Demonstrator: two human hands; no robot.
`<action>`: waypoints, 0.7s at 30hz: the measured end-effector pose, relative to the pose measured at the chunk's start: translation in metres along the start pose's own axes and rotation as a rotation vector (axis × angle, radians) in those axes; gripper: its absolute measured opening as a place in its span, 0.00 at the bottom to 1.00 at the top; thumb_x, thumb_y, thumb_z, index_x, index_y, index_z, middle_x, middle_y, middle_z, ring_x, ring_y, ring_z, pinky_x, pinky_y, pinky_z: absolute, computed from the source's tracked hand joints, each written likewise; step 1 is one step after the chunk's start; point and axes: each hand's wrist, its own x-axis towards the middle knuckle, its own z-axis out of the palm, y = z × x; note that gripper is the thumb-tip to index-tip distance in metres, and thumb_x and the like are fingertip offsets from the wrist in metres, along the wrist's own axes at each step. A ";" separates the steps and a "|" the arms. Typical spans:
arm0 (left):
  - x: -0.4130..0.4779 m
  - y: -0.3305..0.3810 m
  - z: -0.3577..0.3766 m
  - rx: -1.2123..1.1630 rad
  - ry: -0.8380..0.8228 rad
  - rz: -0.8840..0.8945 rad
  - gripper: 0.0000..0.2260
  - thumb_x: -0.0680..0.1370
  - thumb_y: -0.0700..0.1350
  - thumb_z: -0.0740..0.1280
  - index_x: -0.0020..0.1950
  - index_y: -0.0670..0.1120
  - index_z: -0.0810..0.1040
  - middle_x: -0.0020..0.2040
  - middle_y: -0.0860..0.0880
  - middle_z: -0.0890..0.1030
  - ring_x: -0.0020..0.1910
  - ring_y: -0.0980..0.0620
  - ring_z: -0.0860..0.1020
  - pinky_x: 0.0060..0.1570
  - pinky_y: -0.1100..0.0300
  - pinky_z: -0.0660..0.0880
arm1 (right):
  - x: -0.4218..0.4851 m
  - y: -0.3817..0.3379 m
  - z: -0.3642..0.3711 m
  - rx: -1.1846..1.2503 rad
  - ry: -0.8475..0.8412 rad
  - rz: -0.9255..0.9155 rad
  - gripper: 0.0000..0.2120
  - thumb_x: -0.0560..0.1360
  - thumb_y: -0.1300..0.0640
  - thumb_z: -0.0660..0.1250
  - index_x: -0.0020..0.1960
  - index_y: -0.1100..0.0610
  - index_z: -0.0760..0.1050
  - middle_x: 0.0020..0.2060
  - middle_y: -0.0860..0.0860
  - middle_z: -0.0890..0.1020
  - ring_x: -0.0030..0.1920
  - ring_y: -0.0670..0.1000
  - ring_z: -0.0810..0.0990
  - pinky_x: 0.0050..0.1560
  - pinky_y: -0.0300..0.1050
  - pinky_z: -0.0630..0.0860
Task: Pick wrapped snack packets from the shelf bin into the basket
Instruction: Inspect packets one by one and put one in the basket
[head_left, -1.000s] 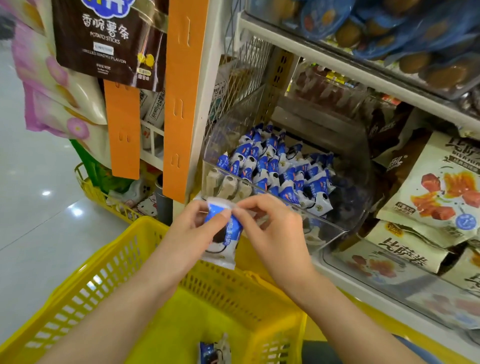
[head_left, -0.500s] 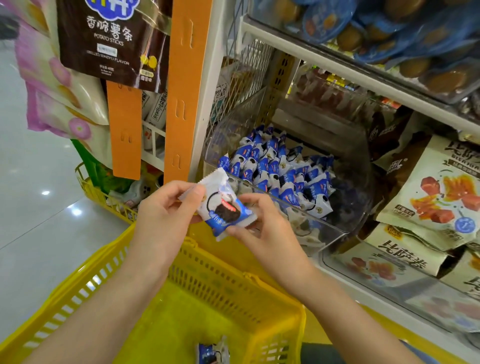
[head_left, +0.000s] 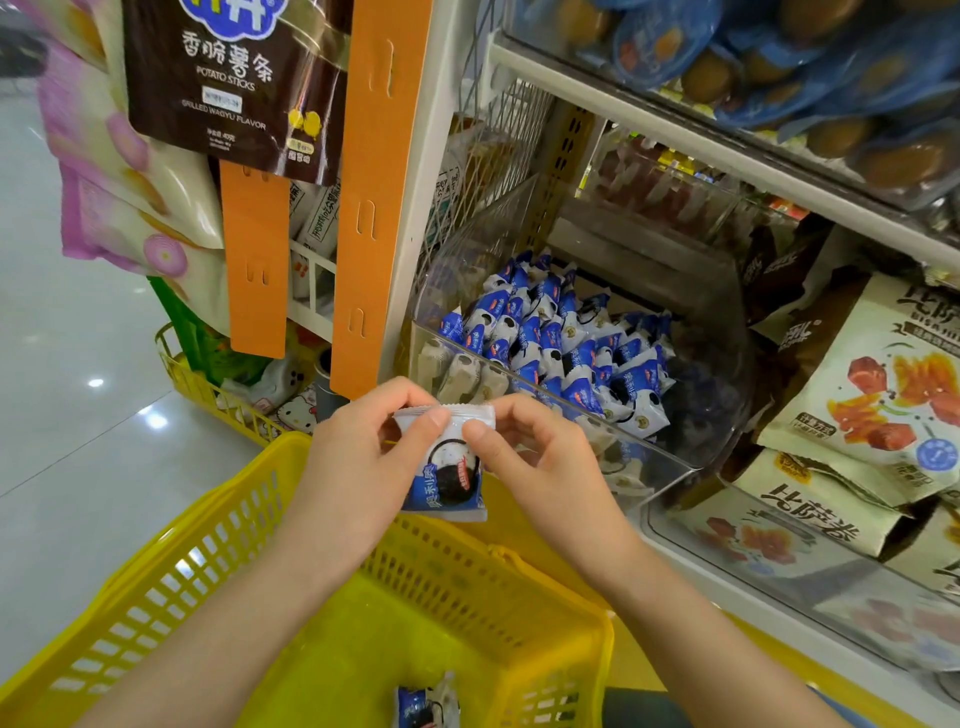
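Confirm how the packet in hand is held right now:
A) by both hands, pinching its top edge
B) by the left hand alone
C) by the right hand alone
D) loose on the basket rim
A: the left hand and the right hand each pinch the crimped top edge of the packet, which hangs below their fingertips.

**Clearances at the Bin and Basket**

The basket is open-topped, with its floor mostly bare. The clear bin opens upward behind a low front wall. The upper shelf limits headroom; the wire panel and orange strip close its left side.
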 end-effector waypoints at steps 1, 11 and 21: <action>-0.001 0.000 0.000 0.005 -0.011 0.001 0.06 0.76 0.46 0.64 0.39 0.49 0.76 0.31 0.58 0.78 0.30 0.62 0.76 0.26 0.72 0.68 | 0.000 0.000 0.000 0.006 -0.007 -0.001 0.03 0.75 0.57 0.66 0.46 0.55 0.77 0.38 0.46 0.81 0.40 0.42 0.79 0.45 0.42 0.77; -0.004 -0.001 0.002 -0.030 -0.128 -0.063 0.07 0.76 0.46 0.63 0.39 0.49 0.76 0.30 0.55 0.77 0.30 0.62 0.76 0.26 0.73 0.67 | -0.005 0.009 0.002 -0.517 0.125 -0.359 0.04 0.76 0.55 0.66 0.44 0.54 0.76 0.38 0.43 0.75 0.40 0.40 0.72 0.40 0.33 0.71; 0.004 -0.010 0.004 0.022 0.019 -0.272 0.06 0.78 0.49 0.62 0.43 0.50 0.72 0.41 0.49 0.78 0.40 0.50 0.78 0.41 0.50 0.77 | 0.000 0.010 -0.003 -0.284 0.296 -0.232 0.02 0.75 0.57 0.66 0.46 0.54 0.77 0.38 0.44 0.77 0.39 0.40 0.76 0.37 0.29 0.71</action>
